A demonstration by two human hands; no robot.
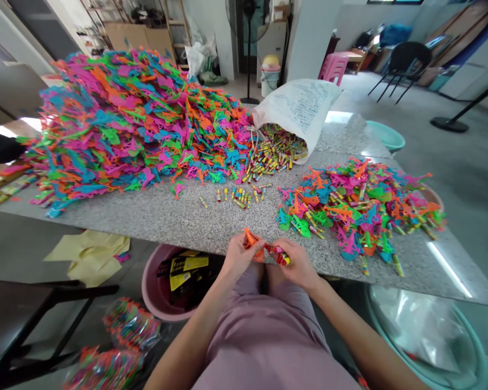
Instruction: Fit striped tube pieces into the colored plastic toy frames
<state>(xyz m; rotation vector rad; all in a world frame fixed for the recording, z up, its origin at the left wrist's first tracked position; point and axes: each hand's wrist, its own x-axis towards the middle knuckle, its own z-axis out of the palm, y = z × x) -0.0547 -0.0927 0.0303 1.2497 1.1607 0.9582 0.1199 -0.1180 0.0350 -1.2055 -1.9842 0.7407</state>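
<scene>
My left hand (238,253) is closed on an orange plastic toy piece (257,250) at the table's front edge. Beside it, my right hand (297,264) is closed round a few small printed tubes (283,258), yellow and red. The two hands nearly meet, with the tube ends close to the orange piece; whether they are joined I cannot tell. Ahead of them several loose tubes (241,196) lie on the speckled stone table (179,222). To the right spreads a heap of coloured pieces with tubes attached (358,203).
A big mound of coloured plastic pieces (138,119) covers the back left. A white sack (299,111) spills tubes at the back centre. Below the table stand a pink tub (150,287) with black-and-yellow packaging, and a green basket (477,346). A dark stool (16,309) is left.
</scene>
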